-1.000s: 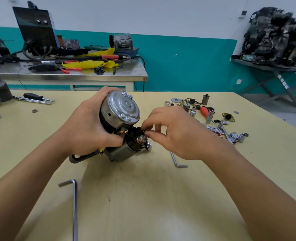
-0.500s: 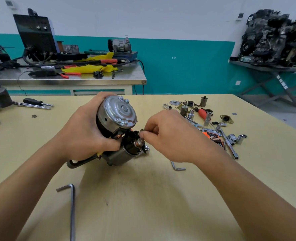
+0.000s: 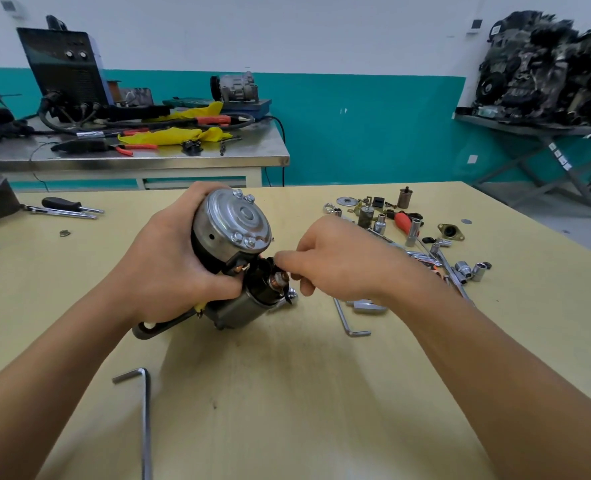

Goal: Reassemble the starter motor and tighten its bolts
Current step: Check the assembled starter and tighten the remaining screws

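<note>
In the head view, I am wrapping my left hand (image 3: 162, 268) fully around the starter motor (image 3: 233, 230), propping it tilted on the table (image 3: 287, 393), I judge so its solenoid end is facing my right hand (image 3: 335, 261). That hand's thumb and forefinger are pinching at the copper terminal (image 3: 276, 280), just beside my left thumb. Whether a nut is sitting between them is too small to tell.

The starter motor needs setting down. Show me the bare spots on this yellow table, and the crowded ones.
Bare: the near middle of the table, between the long hex key and the small hex key; the left side nearer than the screwdriver. Crowded: the sockets far right.
</note>
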A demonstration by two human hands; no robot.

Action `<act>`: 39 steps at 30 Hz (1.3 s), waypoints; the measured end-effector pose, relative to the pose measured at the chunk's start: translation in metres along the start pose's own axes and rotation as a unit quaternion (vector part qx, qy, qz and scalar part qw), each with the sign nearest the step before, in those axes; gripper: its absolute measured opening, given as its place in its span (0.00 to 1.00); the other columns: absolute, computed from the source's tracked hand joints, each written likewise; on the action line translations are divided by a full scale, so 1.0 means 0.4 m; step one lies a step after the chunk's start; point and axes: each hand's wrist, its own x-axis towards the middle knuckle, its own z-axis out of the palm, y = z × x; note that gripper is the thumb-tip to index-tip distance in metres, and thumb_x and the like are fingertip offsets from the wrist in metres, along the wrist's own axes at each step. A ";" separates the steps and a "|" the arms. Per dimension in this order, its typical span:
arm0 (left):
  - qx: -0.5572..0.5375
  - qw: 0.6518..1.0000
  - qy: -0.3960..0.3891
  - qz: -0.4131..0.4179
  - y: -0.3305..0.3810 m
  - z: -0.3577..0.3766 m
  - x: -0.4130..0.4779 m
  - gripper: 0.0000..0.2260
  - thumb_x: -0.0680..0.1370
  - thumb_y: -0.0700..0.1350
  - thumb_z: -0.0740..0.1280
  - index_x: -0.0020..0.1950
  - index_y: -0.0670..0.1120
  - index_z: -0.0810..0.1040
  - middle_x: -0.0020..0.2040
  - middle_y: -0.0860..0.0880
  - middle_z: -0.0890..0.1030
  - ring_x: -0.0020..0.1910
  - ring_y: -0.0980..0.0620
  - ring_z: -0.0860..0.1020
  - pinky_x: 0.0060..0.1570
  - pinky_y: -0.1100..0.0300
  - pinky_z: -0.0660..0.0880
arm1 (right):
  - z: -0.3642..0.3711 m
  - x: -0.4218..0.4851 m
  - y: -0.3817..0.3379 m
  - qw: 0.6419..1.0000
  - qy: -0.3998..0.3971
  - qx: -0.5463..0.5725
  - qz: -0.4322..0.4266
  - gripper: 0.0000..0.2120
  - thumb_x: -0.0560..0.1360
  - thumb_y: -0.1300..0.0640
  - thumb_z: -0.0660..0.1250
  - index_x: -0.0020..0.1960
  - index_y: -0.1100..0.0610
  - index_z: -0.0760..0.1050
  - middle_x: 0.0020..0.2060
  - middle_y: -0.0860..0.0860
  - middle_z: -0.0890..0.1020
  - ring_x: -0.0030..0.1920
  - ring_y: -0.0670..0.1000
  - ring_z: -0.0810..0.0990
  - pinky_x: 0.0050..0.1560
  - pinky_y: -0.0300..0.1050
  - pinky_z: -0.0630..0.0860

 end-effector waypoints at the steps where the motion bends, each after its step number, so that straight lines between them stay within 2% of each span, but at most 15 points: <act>1: -0.004 1.000 -0.001 0.001 0.001 0.000 0.000 0.37 0.57 0.48 0.76 0.65 0.56 0.72 0.53 0.64 0.80 0.52 0.63 0.80 0.47 0.77 0.71 | -0.004 -0.009 0.005 1.000 0.009 -0.005 -0.021 0.22 0.79 0.44 0.65 0.38 0.61 0.82 0.21 0.46 0.78 0.19 0.43 0.67 0.23 0.39 0.65; 3: -0.010 1.000 0.001 0.003 0.003 0.000 0.000 0.36 0.57 0.51 0.75 0.65 0.58 0.71 0.53 0.64 0.80 0.52 0.63 0.80 0.47 0.77 0.71 | -0.013 -0.028 0.018 0.998 0.011 -0.010 -0.060 0.16 0.79 0.44 0.66 0.43 0.54 0.84 0.32 0.47 0.85 0.27 0.44 0.77 0.30 0.42 0.75; 5: -0.011 1.000 0.002 0.002 0.001 0.000 -0.001 0.36 0.57 0.53 0.75 0.64 0.62 0.69 0.53 0.65 0.79 0.53 0.63 0.79 0.47 0.77 0.71 | -0.012 -0.048 0.035 0.996 0.022 -0.038 -0.078 0.08 0.78 0.53 0.67 0.50 0.50 0.84 0.39 0.45 0.86 0.37 0.41 0.83 0.40 0.42 0.81; 6: -0.013 1.000 0.001 0.001 0.000 0.000 -0.001 0.36 0.57 0.53 0.75 0.64 0.63 0.69 0.54 0.65 0.79 0.54 0.62 0.79 0.48 0.77 0.71 | -0.007 -0.059 0.041 0.994 0.048 -0.048 -0.089 0.09 0.77 0.57 0.66 0.52 0.50 0.84 0.39 0.43 0.85 0.39 0.40 0.83 0.43 0.40 0.82; 8: -0.014 1.000 -0.001 0.003 -0.001 0.000 -0.001 0.36 0.58 0.53 0.75 0.65 0.62 0.69 0.54 0.65 0.79 0.55 0.62 0.80 0.48 0.76 0.71 | 0.000 -0.082 0.047 0.986 0.095 -0.019 -0.134 0.13 0.75 0.61 0.65 0.53 0.49 0.84 0.38 0.43 0.85 0.38 0.43 0.83 0.42 0.43 0.82; 11: -0.016 1.000 -0.005 0.005 -0.005 -0.001 0.000 0.37 0.58 0.53 0.76 0.66 0.59 0.69 0.54 0.64 0.79 0.55 0.61 0.80 0.49 0.76 0.72 | 0.009 -0.101 0.035 0.982 0.065 -0.036 -0.176 0.19 0.72 0.60 0.61 0.55 0.43 0.82 0.41 0.39 0.82 0.34 0.45 0.81 0.36 0.45 0.79; 14: -0.017 1.000 -0.006 0.001 -0.005 0.000 -0.001 0.38 0.58 0.53 0.76 0.67 0.58 0.70 0.54 0.64 0.79 0.55 0.61 0.80 0.49 0.75 0.72 | 0.004 -0.090 0.045 0.973 0.093 -0.162 -0.133 0.13 0.74 0.60 0.62 0.47 0.48 0.83 0.32 0.38 0.77 0.30 0.39 0.75 0.35 0.41 0.71; 16: -0.014 1.000 -0.006 0.000 -0.003 -0.002 -0.001 0.38 0.58 0.54 0.76 0.67 0.58 0.69 0.54 0.64 0.79 0.55 0.61 0.80 0.49 0.75 0.72 | 0.003 -0.092 0.045 0.972 0.129 -0.134 -0.144 0.12 0.73 0.59 0.63 0.48 0.48 0.83 0.32 0.37 0.76 0.31 0.38 0.75 0.35 0.39 0.68; 19: -0.014 1.000 -0.007 0.002 -0.001 -0.001 0.000 0.38 0.58 0.54 0.76 0.67 0.56 0.71 0.54 0.63 0.80 0.55 0.60 0.80 0.50 0.74 0.72 | 0.014 -0.099 0.030 0.974 0.083 -0.066 -0.199 0.17 0.72 0.57 0.62 0.56 0.44 0.82 0.40 0.38 0.80 0.36 0.43 0.79 0.35 0.42 0.74; 22: -0.014 1.000 -0.005 -0.001 0.001 -0.002 -0.001 0.37 0.58 0.54 0.75 0.67 0.56 0.71 0.54 0.64 0.80 0.54 0.61 0.80 0.49 0.75 0.72 | 0.015 -0.085 0.045 0.970 0.082 -0.172 -0.152 0.12 0.75 0.57 0.63 0.51 0.48 0.83 0.38 0.38 0.81 0.36 0.40 0.78 0.41 0.45 0.78; 26: -0.010 1.000 -0.003 -0.001 0.006 -0.003 0.001 0.38 0.58 0.54 0.75 0.68 0.55 0.71 0.54 0.64 0.79 0.55 0.61 0.80 0.50 0.75 0.72 | 0.009 -0.093 0.046 0.967 0.121 -0.050 -0.219 0.14 0.73 0.58 0.63 0.52 0.47 0.84 0.35 0.35 0.79 0.34 0.44 0.79 0.33 0.34 0.70; 28: -0.014 1.000 -0.002 -0.003 0.005 -0.003 0.002 0.37 0.58 0.54 0.75 0.67 0.55 0.71 0.53 0.63 0.80 0.54 0.59 0.80 0.50 0.73 0.73 | 0.014 -0.091 0.042 0.970 0.088 -0.037 -0.223 0.16 0.72 0.57 0.62 0.54 0.44 0.83 0.38 0.38 0.80 0.34 0.49 0.79 0.32 0.38 0.73; 31: -0.010 1.000 0.001 -0.005 0.003 -0.004 0.000 0.37 0.58 0.54 0.75 0.66 0.55 0.71 0.53 0.62 0.80 0.54 0.59 0.80 0.49 0.73 0.73 | 0.015 -0.074 0.062 0.970 0.082 -0.168 -0.154 0.11 0.76 0.55 0.64 0.51 0.46 0.83 0.39 0.39 0.82 0.38 0.44 0.80 0.39 0.43 0.76; 35: -0.015 1.000 -0.003 -0.002 0.004 -0.003 0.000 0.37 0.58 0.54 0.76 0.66 0.56 0.71 0.54 0.63 0.80 0.55 0.58 0.81 0.50 0.73 0.74 | 0.014 -0.082 0.061 0.966 0.093 -0.057 -0.235 0.15 0.74 0.54 0.64 0.57 0.43 0.82 0.40 0.38 0.80 0.35 0.48 0.79 0.34 0.38 0.72; 39: -0.019 1.000 -0.003 0.002 0.005 -0.002 0.001 0.36 0.58 0.54 0.76 0.66 0.57 0.71 0.54 0.63 0.80 0.55 0.59 0.80 0.50 0.73 0.73 | 0.035 -0.060 0.061 0.964 0.077 -0.059 -0.248 0.10 0.77 0.53 0.70 0.58 0.45 0.82 0.41 0.40 0.80 0.40 0.46 0.78 0.37 0.43 0.77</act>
